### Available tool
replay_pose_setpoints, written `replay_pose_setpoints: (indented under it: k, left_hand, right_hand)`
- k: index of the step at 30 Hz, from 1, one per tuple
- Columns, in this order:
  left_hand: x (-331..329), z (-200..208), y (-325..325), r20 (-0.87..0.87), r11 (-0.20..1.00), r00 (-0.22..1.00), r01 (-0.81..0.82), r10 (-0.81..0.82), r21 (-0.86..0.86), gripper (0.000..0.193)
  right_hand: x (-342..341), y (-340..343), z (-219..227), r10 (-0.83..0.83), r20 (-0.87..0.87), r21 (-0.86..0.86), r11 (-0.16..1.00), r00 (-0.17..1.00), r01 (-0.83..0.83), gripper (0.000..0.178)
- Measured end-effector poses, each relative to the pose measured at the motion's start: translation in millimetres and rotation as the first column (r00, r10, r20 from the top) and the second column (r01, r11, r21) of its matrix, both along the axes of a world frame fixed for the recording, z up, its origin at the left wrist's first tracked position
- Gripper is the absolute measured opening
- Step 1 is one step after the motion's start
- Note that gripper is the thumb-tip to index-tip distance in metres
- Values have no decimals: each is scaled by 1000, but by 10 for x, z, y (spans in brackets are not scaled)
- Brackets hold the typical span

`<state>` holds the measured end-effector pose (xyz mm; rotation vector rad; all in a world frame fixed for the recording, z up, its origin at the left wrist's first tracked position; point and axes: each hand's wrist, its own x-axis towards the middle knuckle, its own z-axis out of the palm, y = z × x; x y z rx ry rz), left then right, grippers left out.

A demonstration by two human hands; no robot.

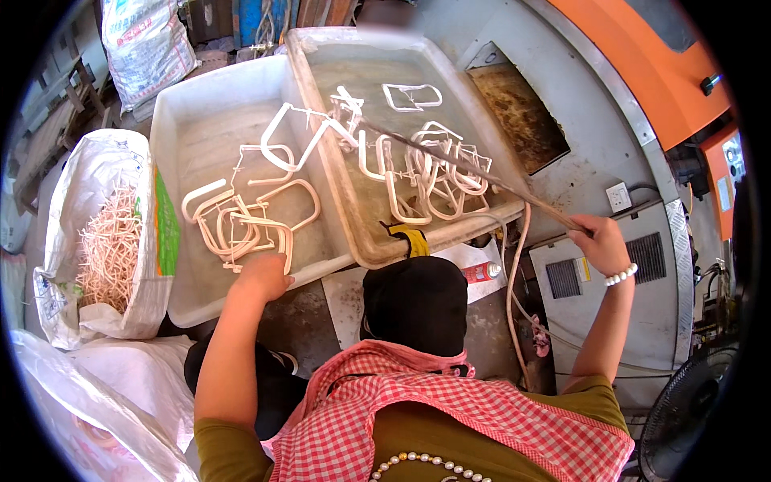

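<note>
My left hand [265, 277] is at the front edge of the left tub [193, 104], with its fingers curled and partly hidden. It closes on the near end of a pale pink plastic frame [287, 241], part of a loose pile in that tub. My right hand [590, 239], wearing a pearl bracelet, grips one end of a long thin stick [482, 171]. The stick slants across the right tub [361, 249], which holds water. Its far tip reaches white bent plastic frames [345, 112]. Under the stick lies a tangle of similar looped frames [442, 173], with a single frame [412, 97] farther back.
A white sack [68, 201] of small pink plastic sticks stands left of the tubs. Behind it is a full woven bag [148, 48]. A yellow-and-black cloth [411, 239] hangs on the front rim near a red can [482, 272]. An orange-and-grey machine [642, 72] flanks the right; a fan [691, 414] stands low.
</note>
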<state>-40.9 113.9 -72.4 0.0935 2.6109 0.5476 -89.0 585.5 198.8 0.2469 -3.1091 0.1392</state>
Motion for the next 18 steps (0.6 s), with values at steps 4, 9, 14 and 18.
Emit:
replay_pose_setpoints:
  k: [4,9,14,18]
  left_hand:
    - [-1,24,5,22,1000,999,-23,23,-10,38]
    - [-23,14,4,22,1000,999,-29,29,-3,37]
    - [-69,-18,7,25,1000,1000,-16,16,-17,37]
    - [-74,12,8,91,998,994,-60,61,-15,37]
  right_hand:
    - [-287,-134,-301,30,45,249,968,999,-40,21]
    - [-837,-221,-1146,123,110,217,965,986,-145,22]
    - [-1315,-88,-2685,19,137,-40,999,990,-14,28]
    - [-1204,-266,-3432,-144,421,-492,793,895,359,21]
